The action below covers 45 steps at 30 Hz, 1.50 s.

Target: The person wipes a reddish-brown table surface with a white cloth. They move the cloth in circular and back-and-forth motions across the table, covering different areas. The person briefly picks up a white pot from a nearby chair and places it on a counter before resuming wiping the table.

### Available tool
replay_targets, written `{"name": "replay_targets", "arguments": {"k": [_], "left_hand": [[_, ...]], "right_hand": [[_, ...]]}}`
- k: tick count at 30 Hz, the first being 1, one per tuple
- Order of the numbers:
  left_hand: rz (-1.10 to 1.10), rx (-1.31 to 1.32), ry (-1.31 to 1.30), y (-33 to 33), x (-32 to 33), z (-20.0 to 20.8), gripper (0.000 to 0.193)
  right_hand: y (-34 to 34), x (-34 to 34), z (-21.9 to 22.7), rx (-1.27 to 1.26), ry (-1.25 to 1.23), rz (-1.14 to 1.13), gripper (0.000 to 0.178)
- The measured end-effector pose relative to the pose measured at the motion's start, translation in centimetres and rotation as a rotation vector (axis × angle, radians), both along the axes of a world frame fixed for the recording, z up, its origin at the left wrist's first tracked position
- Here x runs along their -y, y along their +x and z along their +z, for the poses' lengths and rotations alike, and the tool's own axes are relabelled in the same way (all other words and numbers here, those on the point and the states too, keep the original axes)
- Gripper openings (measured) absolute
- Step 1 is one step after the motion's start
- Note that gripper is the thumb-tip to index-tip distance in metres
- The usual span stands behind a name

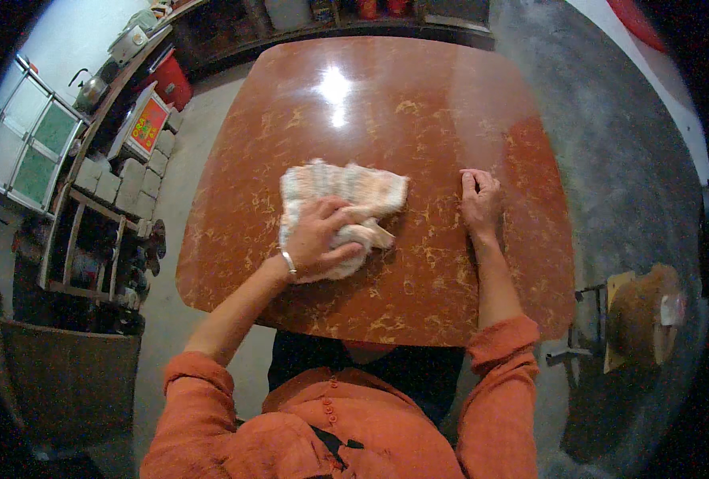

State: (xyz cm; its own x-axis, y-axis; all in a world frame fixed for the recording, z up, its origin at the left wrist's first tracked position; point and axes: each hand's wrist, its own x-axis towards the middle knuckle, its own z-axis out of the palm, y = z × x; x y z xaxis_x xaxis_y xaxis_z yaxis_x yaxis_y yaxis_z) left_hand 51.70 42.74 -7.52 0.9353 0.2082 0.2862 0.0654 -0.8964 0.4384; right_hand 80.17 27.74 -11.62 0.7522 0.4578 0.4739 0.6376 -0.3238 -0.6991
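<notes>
My left hand (322, 235) presses down on a pale, patterned cloth (350, 182), its thumb and fingers bent around a bunched fold. A white bangle (289, 262) circles that wrist. The cloth lies crumpled on a reddish-brown, marbled tabletop (418, 295), left of its middle, and its edges look slightly blurred. Over on the right side of the table rests my right hand (481, 199), fingers curled in, with nothing seen in them. It is apart from the cloth.
A wooden stool (645, 315) stands right of the table. Along the left are a metal kettle (91, 89), a red bucket (171, 78), a box with a bright printed side (148, 124), and stacked grey blocks (131, 177). Shelving (235, 36) runs behind the table.
</notes>
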Motion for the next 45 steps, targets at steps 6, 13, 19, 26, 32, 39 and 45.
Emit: {"name": "replay_targets", "arguments": {"k": [6, 13, 19, 26, 32, 39, 45], "left_hand": [[-0.313, -0.020, 0.029, 0.1, 5.9, -1.2, 0.043], [-0.323, -0.072, -0.028, -8.6, 3.5, -0.1, 0.038], [-0.017, -0.021, 0.017, -3.3, -1.6, -0.4, 0.045], [-0.151, 0.071, 0.048, 3.3, 2.9, -1.5, 0.049], [-0.400, -0.076, -0.057, -4.5, 6.6, -0.6, 0.038], [0.008, -0.081, 0.018, -8.3, -1.5, -0.6, 0.044], [0.281, 0.078, 0.063, 1.7, -6.4, -2.4, 0.047]], "right_hand": [[0.1, 0.2, -0.3, -0.019, 0.050, 0.007, 0.023], [-0.3, 0.1, 0.2, 0.064, 0.032, -0.010, 0.022], [0.7, 0.0, -1.0, 0.036, 0.041, -0.002, 0.022], [0.6, -0.2, -0.9, 0.060, 0.072, 0.020, 0.024], [0.9, 0.1, -1.4, 0.066, 0.036, -0.008, 0.023], [0.1, -0.2, -0.2, 0.088, 0.026, -0.031, 0.022], [0.6, -0.4, -0.9, 0.053, 0.041, 0.000, 0.022]]}}
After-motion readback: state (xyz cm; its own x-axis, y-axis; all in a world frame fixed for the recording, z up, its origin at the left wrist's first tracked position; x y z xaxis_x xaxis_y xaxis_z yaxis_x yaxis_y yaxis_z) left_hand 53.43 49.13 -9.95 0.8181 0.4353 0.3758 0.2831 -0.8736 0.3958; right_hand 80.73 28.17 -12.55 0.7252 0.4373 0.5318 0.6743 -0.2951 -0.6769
